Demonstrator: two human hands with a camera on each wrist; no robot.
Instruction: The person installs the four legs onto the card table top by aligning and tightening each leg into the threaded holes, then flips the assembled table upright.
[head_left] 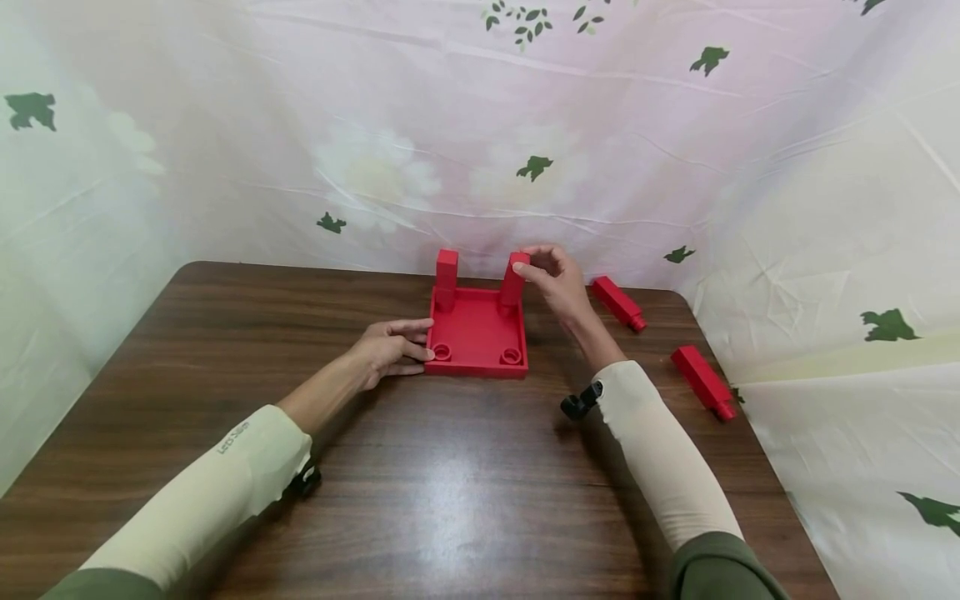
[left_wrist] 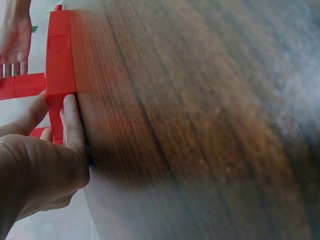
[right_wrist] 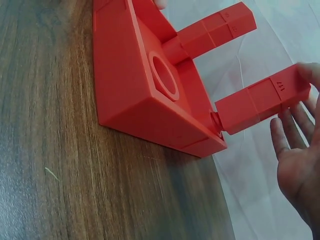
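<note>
A shallow square red tray (head_left: 477, 333) with raised walls lies on the table. Round sockets show in its two near corners, and a red square post (head_left: 446, 279) stands upright in the far left corner. At the far right corner my right hand (head_left: 557, 279) pinches the top of a second red post (right_wrist: 265, 97) between thumb and fingers. That post leans slightly, its narrow threaded end at the socket. My left hand (head_left: 386, 350) rests against the tray's left wall, fingers fairly straight and thumb near the rim (left_wrist: 47, 102).
Two more red posts with narrow threaded ends lie to the right, one near the table's back edge (head_left: 618, 302), another by its right edge (head_left: 702, 382). The dark wooden table (head_left: 337, 517) meets a hanging printed cloth (head_left: 450, 125) behind and at both sides.
</note>
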